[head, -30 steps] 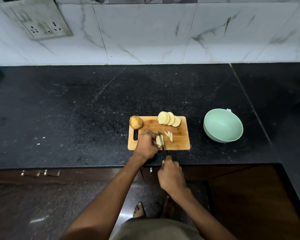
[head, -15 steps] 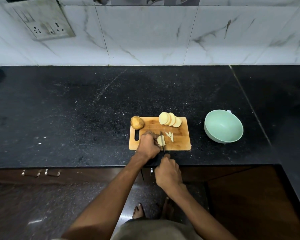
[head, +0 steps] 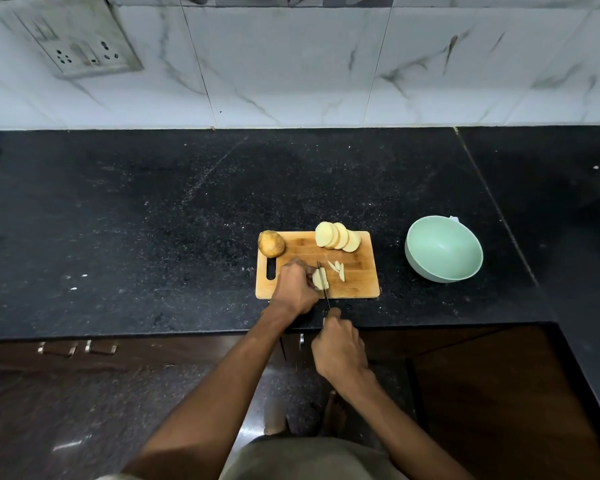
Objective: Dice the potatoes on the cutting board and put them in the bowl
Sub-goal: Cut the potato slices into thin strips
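Nearest the camera, a grey-green garment is seen at the bottom edge, with two bare feet (head: pixel 333 415) on the dark floor beneath it. Both forearms are stretched forward over the counter edge. The right hand (head: pixel 340 348) is curled round the handle of a knife (head: pixel 323 280), the handle itself being hidden in the fist; the thin blade is laid across the near edge of the wooden cutting board (head: pixel 357 284), pointing away from the person. The left hand (head: pixel 295 287) is set on the board with its fingers bent down onto a pale potato piece (head: pixel 317 279), which is held just left of the blade and touching it. Just right of the blade, a few thin cut potato strips (head: pixel 338 270) are lying on the board. At the board's far edge, a fan of overlapping potato slices (head: pixel 336 236) is laid, and at its far left corner an unpeeled whole potato (head: pixel 271 243) is resting above the handle slot. To the right of the board, well apart from it, a pale green bowl (head: pixel 444 252) is standing on the black speckled countertop (head: pixel 153 209); no potato is seen in it. Cabinet handles (head: pixel 77 348) are seen below the counter edge at left. Behind the counter, a white marbled tile wall (head: pixel 291 64) is seen, with a socket plate (head: pixel 80 46) mounted at upper left.
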